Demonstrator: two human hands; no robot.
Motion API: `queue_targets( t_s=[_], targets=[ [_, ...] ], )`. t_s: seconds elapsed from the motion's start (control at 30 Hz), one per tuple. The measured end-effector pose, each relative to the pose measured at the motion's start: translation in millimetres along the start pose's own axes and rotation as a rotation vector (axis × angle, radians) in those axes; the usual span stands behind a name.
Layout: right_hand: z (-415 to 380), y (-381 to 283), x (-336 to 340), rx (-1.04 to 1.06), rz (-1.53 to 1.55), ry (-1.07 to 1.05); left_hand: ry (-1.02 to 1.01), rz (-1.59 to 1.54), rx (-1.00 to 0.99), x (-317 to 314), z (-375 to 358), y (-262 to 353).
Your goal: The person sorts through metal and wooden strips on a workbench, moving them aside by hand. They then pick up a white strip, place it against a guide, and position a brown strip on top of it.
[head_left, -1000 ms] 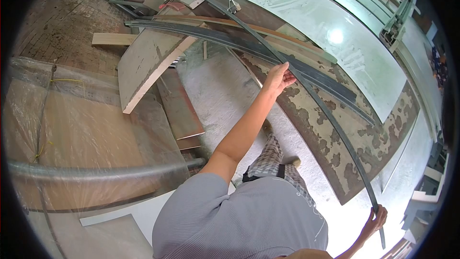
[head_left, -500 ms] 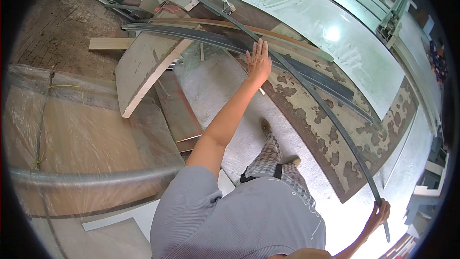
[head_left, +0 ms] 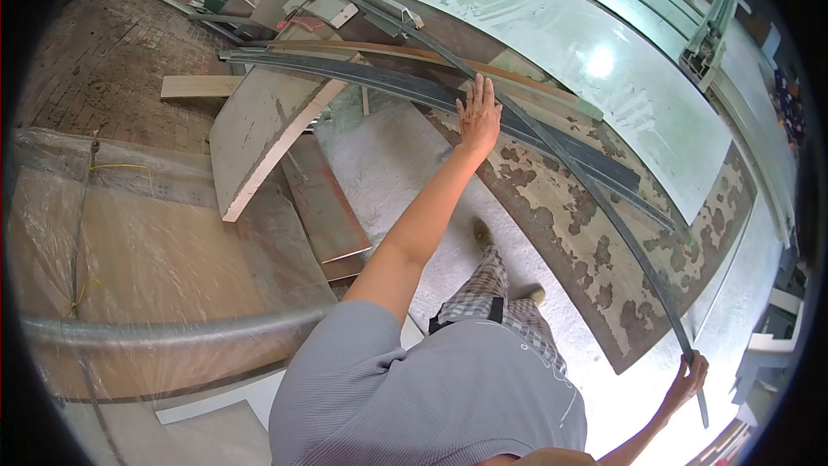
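A long, thin dark strip (head_left: 595,190) runs diagonally across the table from the upper left to the lower right. My right hand (head_left: 686,380) has its fingers wrapped round the strip close to its lower end, which pokes out just past the hand. At the strip's middle stretch, my left hand (head_left: 479,121) lies with fingers extended, fingertips right at the strip's edge. Beneath that hand, a bundle of dark grey profiles (head_left: 397,78) lies across the table, with a brown wooden strip (head_left: 379,48) behind it.
The worktable (head_left: 552,224) has a blotchy, peeling top. A whitish sheet (head_left: 569,60) lies on its far side. To the left, a thick pale board (head_left: 276,125) leans near plastic-wrapped panels (head_left: 172,250) and a metal pipe (head_left: 181,330). Long rails (head_left: 647,0) stand beyond the table.
My left hand has shifted slightly to the right along the strip. My right hand and the strip's lower end have moved a little right and up. The view has tilted slightly.
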State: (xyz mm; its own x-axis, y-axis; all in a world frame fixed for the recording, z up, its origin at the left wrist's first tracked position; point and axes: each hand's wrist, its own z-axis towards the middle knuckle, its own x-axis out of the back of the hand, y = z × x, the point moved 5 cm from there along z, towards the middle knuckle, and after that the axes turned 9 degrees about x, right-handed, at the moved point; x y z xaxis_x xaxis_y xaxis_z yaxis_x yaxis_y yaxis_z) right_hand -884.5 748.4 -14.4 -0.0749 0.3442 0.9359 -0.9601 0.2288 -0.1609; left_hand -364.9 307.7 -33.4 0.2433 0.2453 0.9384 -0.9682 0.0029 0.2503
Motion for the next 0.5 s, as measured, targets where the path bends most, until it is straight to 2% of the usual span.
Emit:
queue_targets(
  t_s=[0.3,0.5],
  targets=[
    [22.8,18.2,-18.4,-0.006,0.090,-0.013,-0.039,0.131,0.020,0.0,11.8,0.2],
    [65.8,-0.2,-23.8,0.067,0.125,0.016,-0.073,0.179,0.067,2.3,35.8,-12.9]
  ],
)
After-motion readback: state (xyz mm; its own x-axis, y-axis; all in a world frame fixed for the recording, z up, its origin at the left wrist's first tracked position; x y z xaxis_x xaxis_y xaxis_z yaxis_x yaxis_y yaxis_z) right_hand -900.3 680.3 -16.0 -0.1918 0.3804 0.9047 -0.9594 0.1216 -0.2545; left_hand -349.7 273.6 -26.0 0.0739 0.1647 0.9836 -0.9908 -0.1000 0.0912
